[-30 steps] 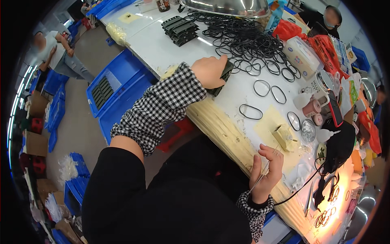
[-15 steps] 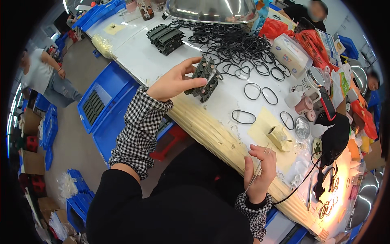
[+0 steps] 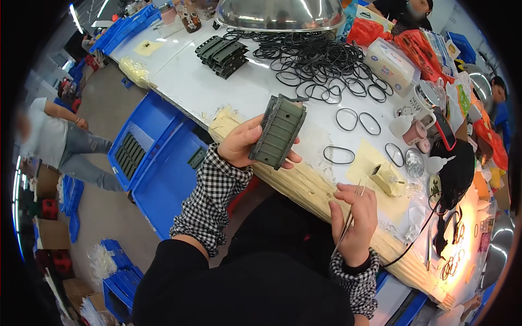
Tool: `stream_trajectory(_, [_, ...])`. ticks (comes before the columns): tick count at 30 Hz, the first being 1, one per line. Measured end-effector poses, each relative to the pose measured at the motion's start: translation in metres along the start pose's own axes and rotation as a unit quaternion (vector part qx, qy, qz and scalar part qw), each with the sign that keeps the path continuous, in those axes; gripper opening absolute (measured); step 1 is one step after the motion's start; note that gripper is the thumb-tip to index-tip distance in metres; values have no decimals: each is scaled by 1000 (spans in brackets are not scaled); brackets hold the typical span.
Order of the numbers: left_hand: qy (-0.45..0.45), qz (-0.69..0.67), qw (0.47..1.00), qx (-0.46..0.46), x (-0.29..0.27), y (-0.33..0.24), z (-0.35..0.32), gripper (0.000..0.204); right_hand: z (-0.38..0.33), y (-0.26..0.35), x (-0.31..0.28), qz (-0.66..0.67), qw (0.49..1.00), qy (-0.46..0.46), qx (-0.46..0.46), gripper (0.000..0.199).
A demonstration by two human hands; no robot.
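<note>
My left hand (image 3: 241,142) grips a dark green plastic part (image 3: 278,132), a ribbed rectangular piece with small holes, above the front edge of the table. Its broad ribbed face is turned up; whether it is one piece or several together, I cannot tell. In my right hand (image 3: 357,223) lies a pair of metal tweezers (image 3: 348,225), held between thumb and fingers with the tips pointing up and away. Beyond that hand, a yellowish block (image 3: 387,181) rests on a yellow sheet (image 3: 375,163). Several black rubber rings (image 3: 339,155) lie loose between my hands and the far side.
A stack of dark green parts (image 3: 221,56) sits at the far left, beside a heap of black rings (image 3: 321,60) under a shiny metal dome (image 3: 280,13). Cups, a phone (image 3: 445,130) and bags crowd the right. Blue crates (image 3: 163,174) stand left of the table.
My left hand has come nearer and turned the green part, so its ribbed face shows instead of the studded side. My right hand keeps the tweezers, with little movement.
</note>
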State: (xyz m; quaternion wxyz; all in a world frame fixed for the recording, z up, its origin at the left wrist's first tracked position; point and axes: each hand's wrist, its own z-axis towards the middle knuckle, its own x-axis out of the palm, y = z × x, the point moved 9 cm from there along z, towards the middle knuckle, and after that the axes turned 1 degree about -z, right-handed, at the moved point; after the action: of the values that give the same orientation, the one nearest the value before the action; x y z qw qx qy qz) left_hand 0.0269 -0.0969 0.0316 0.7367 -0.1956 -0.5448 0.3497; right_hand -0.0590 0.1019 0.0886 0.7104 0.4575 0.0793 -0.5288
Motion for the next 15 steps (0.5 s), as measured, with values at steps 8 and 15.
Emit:
stream_trajectory(8, [-9, -145, 985, 92, -30, -4, -48, 68, 93, 30, 82, -135, 966, 131, -180, 25])
stream_trajectory(15, [-6, -128, 988, 89, -33, -13, -74, 62, 119, 12, 165, -245, 852, 311, -343, 9])
